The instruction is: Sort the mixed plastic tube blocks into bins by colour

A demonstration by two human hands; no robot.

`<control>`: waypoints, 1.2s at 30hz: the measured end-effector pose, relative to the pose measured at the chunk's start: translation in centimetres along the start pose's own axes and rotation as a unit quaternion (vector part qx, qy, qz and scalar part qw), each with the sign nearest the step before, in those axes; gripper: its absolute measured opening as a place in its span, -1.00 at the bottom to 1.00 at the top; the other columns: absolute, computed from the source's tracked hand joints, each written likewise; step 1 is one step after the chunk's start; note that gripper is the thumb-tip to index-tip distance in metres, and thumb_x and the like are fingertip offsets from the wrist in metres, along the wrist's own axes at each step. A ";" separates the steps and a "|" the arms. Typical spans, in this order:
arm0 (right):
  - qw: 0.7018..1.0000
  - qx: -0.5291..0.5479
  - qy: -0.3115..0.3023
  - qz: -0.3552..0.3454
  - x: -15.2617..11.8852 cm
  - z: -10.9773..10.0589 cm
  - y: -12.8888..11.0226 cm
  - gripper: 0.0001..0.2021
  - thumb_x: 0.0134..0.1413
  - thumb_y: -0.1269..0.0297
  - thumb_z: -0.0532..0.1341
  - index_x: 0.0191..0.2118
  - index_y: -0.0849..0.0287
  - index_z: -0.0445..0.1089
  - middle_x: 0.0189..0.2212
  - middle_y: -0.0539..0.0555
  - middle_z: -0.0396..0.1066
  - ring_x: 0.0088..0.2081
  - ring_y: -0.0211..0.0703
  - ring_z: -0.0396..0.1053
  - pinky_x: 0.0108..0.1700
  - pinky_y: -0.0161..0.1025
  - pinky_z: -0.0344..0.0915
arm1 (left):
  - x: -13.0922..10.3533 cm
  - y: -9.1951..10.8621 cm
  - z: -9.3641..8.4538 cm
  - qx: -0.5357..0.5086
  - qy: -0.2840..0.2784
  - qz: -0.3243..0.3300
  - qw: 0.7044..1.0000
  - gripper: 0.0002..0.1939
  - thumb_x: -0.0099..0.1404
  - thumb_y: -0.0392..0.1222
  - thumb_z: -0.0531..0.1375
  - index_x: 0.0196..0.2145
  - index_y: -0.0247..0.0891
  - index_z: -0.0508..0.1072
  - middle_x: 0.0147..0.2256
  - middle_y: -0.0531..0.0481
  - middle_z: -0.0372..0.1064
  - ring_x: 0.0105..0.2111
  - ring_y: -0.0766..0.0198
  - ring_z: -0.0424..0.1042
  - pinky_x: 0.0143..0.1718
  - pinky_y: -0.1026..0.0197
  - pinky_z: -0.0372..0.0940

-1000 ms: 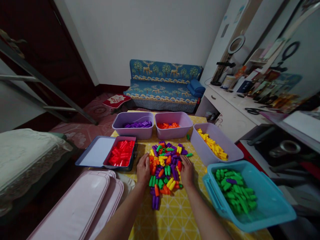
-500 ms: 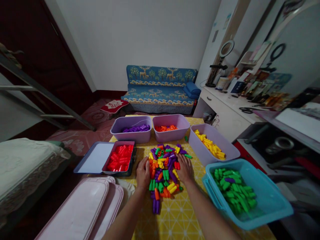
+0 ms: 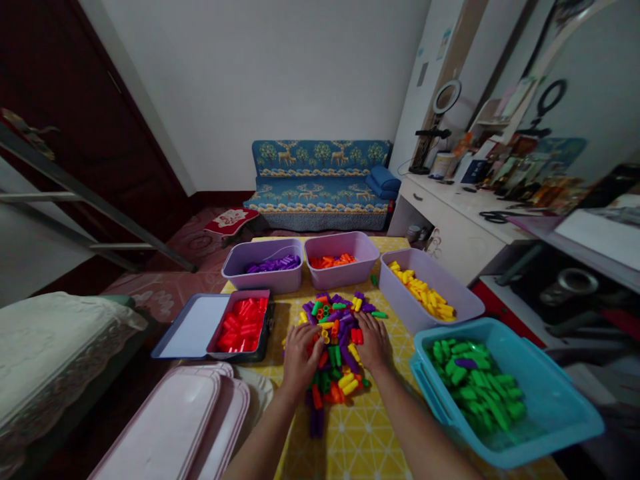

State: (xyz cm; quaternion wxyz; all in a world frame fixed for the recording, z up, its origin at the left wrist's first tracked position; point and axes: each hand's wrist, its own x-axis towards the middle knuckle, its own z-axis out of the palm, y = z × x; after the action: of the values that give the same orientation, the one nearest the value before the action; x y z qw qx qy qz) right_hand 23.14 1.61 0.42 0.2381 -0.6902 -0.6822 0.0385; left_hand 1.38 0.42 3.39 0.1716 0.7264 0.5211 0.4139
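A pile of short plastic tubes (image 3: 336, 357) in purple, green, yellow, orange and red lies on the yellow patterned tablecloth (image 3: 360, 437). My left hand (image 3: 300, 357) rests over the pile's left side, thumb and fingers apart, hiding some tubes; an orange one shows between thumb and forefinger. At the right edge, my right hand (image 3: 373, 343) lies with its fingers spread, beside red and yellow tubes. Behind the pile stand lilac bins of purple tubes (image 3: 274, 264) and orange tubes (image 3: 331, 261). A third lilac bin (image 3: 453, 283) holds yellow tubes.
A teal bin (image 3: 555, 407) at right holds green tubes and one purple one. Left of the pile, an open hinged case (image 3: 193, 327) holds red tubes. Pale pink lids (image 3: 160, 420) are stacked at the lower left. A blue-covered sofa (image 3: 320, 190) stands beyond the table.
My left hand has moved right from the pile's edge onto the tubes, its fingers now reaching over them. My right hand stays about where it was. The view has shifted slightly.
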 end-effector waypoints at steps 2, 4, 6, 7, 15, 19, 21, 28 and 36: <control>1.000 -0.002 0.000 0.002 0.0 0.0 0.0 -0.44 0.05 0.41 0.10 0.23 0.15 0.26 0.23 0.10 0.27 0.26 -0.02 0.12 0.31 0.01 -0.13 | -0.4 0.4 0.5 0.015 -0.017 0.000 1.000 -0.67 0.28 -0.12 0.20 0.00 -0.11 0.50 -0.04 -0.11 0.49 0.02 0.04 0.40 0.16 -0.17 0.20; 1.000 -0.002 0.000 0.004 0.0 0.0 0.0 -0.44 0.06 0.39 0.11 0.23 0.14 0.26 0.23 0.10 0.27 0.26 -0.03 0.12 0.31 -0.01 -0.12 | -0.5 0.5 0.9 0.025 -0.013 -0.012 1.000 -0.66 0.27 -0.18 0.19 0.01 -0.14 0.48 -0.02 -0.12 0.48 0.02 0.04 0.40 0.13 -0.15 0.22; 1.000 -0.002 0.001 0.007 0.0 0.0 0.0 -0.44 0.05 0.38 0.12 0.23 0.13 0.26 0.23 0.09 0.27 0.27 -0.03 0.11 0.31 -0.01 -0.12 | -0.1 0.6 1.1 0.036 -0.005 -0.029 0.999 -0.73 0.29 -0.22 0.16 -0.07 -0.18 0.51 -0.07 -0.12 0.50 -0.02 0.06 0.41 0.08 -0.10 0.25; 1.000 -0.001 0.003 0.009 0.0 0.1 0.0 -0.44 0.05 0.38 0.11 0.22 0.13 0.26 0.23 0.09 0.27 0.27 -0.03 0.11 0.31 -0.01 -0.12 | 0.2 0.6 1.1 0.042 -0.006 -0.038 0.998 -0.77 0.29 -0.22 0.16 -0.12 -0.20 0.53 -0.11 -0.12 0.51 -0.06 0.07 0.42 0.05 -0.07 0.27; 1.000 0.005 0.004 0.014 0.0 0.4 0.3 -0.46 0.05 0.43 0.06 0.19 0.15 0.28 0.22 0.10 0.28 0.27 -0.04 0.11 0.32 0.01 -0.15 | 2.0 0.6 0.1 0.053 -0.069 -0.076 0.993 -0.88 0.23 -0.26 0.21 -0.25 -0.22 0.51 -0.24 -0.07 0.52 -0.14 0.10 0.42 -0.04 0.04 0.26; 1.000 0.013 0.005 0.014 0.0 0.4 0.3 -0.46 0.02 0.47 0.06 0.18 0.15 0.30 0.22 0.10 0.29 0.27 -0.06 0.11 0.34 0.01 -0.18 | 1.8 0.7 -0.8 0.057 -0.122 -0.048 0.990 -0.56 0.12 -0.25 0.31 -0.01 -0.16 0.46 -0.07 -0.09 0.49 0.01 0.02 0.37 0.06 -0.02 0.20; 1.000 0.019 0.005 0.016 0.0 0.5 0.3 -0.46 0.03 0.48 0.05 0.17 0.16 0.30 0.22 0.10 0.29 0.27 -0.05 0.11 0.33 0.00 -0.19 | 1.9 0.9 -1.2 0.066 -0.145 -0.040 0.986 -0.57 0.08 -0.30 0.32 -0.05 -0.15 0.48 -0.07 -0.09 0.49 0.01 0.00 0.37 0.09 -0.05 0.16; 1.000 0.021 0.010 0.015 0.0 0.4 0.2 -0.48 0.04 0.41 0.09 0.17 0.17 0.30 0.21 0.12 0.29 0.27 -0.02 0.11 0.32 0.00 -0.15 | 2.7 2.0 -1.3 -0.060 -0.040 -0.109 0.991 -0.79 0.04 -0.23 0.31 -0.30 -0.23 0.49 -0.30 -0.05 0.46 -0.22 0.12 0.43 -0.11 0.09 0.28; 1.000 0.009 0.013 0.004 0.1 0.9 0.7 -0.48 0.03 0.43 0.11 0.16 0.17 0.32 0.20 0.14 0.31 0.25 -0.03 0.14 0.33 -0.01 -0.14 | 3.7 3.1 -1.5 -0.463 0.068 -0.332 0.819 -0.65 -0.09 -0.04 0.43 -0.46 -0.29 0.41 -0.54 0.12 0.34 -0.52 0.39 0.35 -0.45 0.35 0.26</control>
State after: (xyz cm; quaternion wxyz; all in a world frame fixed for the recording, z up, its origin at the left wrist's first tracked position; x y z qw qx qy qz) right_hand 23.39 1.95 -0.65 0.2532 -0.6915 -0.6756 0.0369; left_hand 2.54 2.18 7.99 0.5787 0.3142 0.4877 0.5732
